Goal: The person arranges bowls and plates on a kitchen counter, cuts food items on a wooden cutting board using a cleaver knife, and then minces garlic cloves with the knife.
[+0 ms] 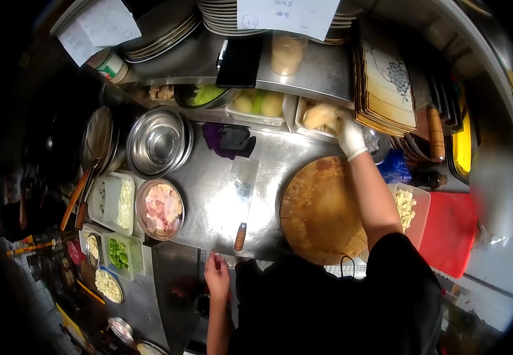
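My right hand [350, 137], in a white glove, reaches to a white container [299, 121] under the shelf. Its fingers are closed on a pale yellowish lump [320, 117] at the container's opening; its kind is unclear. My left hand [217, 277], bare, hangs by the counter's front edge with loosely bent fingers and nothing in it. Just above that hand, a cleaver [243, 188] lies flat, wooden handle toward me. A round wooden chopping block [318, 207] is partly covered by my right forearm.
Metal bowls [159, 142] and a bowl of raw meat [160, 210] stand at left. A dark cloth [228, 139] lies behind the cleaver. To the right are a tub of chopped pale food [406, 207], a red board [449, 234] and stacked plates [386, 89].
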Available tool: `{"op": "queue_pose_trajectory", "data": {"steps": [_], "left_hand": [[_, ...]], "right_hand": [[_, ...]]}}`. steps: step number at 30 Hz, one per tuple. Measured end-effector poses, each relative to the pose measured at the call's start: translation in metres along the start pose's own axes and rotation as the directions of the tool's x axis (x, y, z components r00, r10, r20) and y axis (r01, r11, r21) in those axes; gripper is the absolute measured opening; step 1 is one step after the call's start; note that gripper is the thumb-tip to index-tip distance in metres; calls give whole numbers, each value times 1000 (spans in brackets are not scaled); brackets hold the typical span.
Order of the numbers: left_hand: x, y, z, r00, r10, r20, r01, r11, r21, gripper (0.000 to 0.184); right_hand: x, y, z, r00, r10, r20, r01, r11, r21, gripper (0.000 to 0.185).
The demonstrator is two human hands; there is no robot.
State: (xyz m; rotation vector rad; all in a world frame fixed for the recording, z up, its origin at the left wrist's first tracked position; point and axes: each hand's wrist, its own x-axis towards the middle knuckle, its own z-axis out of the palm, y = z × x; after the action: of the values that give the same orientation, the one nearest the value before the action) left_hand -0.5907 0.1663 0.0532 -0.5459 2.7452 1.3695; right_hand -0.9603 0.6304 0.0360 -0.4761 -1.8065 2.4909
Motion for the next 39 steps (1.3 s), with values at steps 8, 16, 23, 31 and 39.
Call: {"op": "queue_pose_trajectory", "data": {"steps": [8,16,23,31,39], "left_hand": [[52,121,35,963,199,180,-77,847,-526,61],[42,128,16,902,-145,407,428,420,-800,39],[3,80,7,900,-346,267,390,362,-846,32],[-8,76,2,918,-342,200,326,366,-871,28],[-6,68,8,910,-325,257,365,335,-869,27]], "right_hand": [[-174,-11,127,568,112,816,152,959,-237,29],[-129,-40,134,831,221,510,115,829,-547,30],[98,33,50,938,345,-33,-201,463,-863,52],[95,26,74,988,-123,-89,-27,430,-902,63],[102,31,43,946,322,-37,-245,637,-730,34]]}}
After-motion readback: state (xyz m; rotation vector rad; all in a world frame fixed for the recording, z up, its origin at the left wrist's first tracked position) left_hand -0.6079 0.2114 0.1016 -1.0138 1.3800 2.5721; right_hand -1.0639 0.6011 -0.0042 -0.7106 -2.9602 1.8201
